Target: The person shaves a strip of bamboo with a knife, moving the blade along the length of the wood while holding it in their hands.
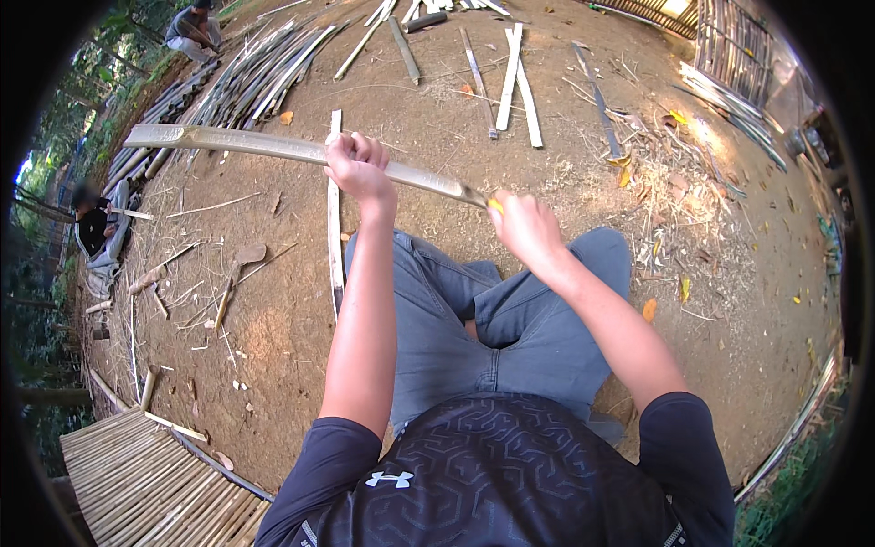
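Observation:
My left hand point(361, 166) is closed round the middle of a long split bamboo strip point(246, 141), which is raised off the ground and slants from upper left down to the right. At the strip's right end my right hand point(529, 228) is closed, with a small yellow piece point(495, 205) showing beside its thumb. The rest of what it grips is hidden by the fingers. Beneath my left arm another bamboo strip point(334, 223) lies on the dirt, beside my crossed legs.
A heap of bamboo slats point(273, 73) lies at the far left, near two seated people. Two pale slats point(513, 77) lie ahead. Shavings point(679, 219) litter the right. A short wooden-handled tool point(239, 269) rests at left; a bamboo-slat platform point(155, 474) stands lower left.

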### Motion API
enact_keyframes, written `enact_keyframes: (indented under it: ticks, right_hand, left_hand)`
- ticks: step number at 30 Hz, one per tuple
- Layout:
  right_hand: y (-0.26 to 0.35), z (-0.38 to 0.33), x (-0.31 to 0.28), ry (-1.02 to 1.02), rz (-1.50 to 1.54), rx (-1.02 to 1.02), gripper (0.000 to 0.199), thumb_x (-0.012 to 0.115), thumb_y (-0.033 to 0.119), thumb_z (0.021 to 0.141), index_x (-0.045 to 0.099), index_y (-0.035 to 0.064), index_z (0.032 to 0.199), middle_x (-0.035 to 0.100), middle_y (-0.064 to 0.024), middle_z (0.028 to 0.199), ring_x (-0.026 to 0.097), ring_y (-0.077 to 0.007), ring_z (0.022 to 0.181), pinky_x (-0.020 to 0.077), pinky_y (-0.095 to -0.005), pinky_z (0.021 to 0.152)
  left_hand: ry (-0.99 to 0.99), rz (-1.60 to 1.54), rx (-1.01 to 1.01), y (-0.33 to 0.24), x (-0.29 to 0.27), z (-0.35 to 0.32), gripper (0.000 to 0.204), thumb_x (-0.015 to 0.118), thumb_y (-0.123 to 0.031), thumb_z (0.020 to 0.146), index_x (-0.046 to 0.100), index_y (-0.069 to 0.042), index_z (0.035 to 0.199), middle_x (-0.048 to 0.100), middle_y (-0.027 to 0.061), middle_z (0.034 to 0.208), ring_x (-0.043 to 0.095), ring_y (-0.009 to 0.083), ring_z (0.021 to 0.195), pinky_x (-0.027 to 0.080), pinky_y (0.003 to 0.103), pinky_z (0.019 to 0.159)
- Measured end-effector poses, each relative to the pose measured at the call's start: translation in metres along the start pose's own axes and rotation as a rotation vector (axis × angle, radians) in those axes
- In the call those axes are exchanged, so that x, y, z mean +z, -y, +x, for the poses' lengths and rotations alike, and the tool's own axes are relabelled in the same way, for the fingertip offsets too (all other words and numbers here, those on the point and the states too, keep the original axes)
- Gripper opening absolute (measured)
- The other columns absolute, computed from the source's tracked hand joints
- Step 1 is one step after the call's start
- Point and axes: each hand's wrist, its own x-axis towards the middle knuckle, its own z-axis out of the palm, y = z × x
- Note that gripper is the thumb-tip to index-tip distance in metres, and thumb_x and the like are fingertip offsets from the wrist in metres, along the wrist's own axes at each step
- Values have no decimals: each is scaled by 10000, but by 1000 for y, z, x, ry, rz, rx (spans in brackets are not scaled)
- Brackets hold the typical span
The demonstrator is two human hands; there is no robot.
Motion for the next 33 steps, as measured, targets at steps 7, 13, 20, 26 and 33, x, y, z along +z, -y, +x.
enact_keyframes:
  ticks: [7, 13, 20, 26, 33]
  right_hand:
    - [-3, -13, 20, -79, -10, -115, 192, 636, 217, 932, 674, 30, 926, 692, -179, 707, 709, -313, 632, 571, -422, 571]
    - [-23, -3, 17, 15, 41, -23, 180, 638, 231, 934, 684, 57, 930, 701, -156, 726, 716, -311, 675, 574, -430, 613]
    - [-58, 6, 29, 43, 76, 73, 185, 663, 221, 910, 703, 60, 990, 713, -179, 771, 721, -330, 733, 577, -447, 669]
    - [-87, 1, 51, 42, 244, 209, 197, 655, 269, 917, 696, 86, 976, 702, -151, 722, 716, -340, 712, 566, -447, 652]
    - [-83, -6, 61, 81, 107, 204, 191, 649, 278, 922, 698, 113, 1004, 729, -136, 865, 719, -318, 814, 567, -454, 710]
  left_hand:
    - [-50, 1, 4, 6, -17, 4, 317, 347, -276, 982, 259, -151, 703, 234, -26, 562, 198, 93, 475, 187, 288, 453]
    - [17, 13, 11, 4, -25, 5, 310, 343, -266, 979, 254, -158, 702, 235, -33, 559, 181, 87, 472, 175, 286, 446]
    - [-5, -4, -29, 7, -19, 4, 323, 351, -267, 976, 240, -162, 692, 226, -36, 559, 176, 90, 471, 176, 280, 448]
    - [-30, 19, -36, 6, -20, 5, 328, 335, -273, 975, 222, -156, 690, 212, -31, 562, 178, 96, 472, 171, 287, 446]
    - [-50, 67, -30, 3, -21, 3, 330, 325, -273, 982, 204, -158, 697, 209, -27, 565, 193, 94, 476, 174, 284, 455]
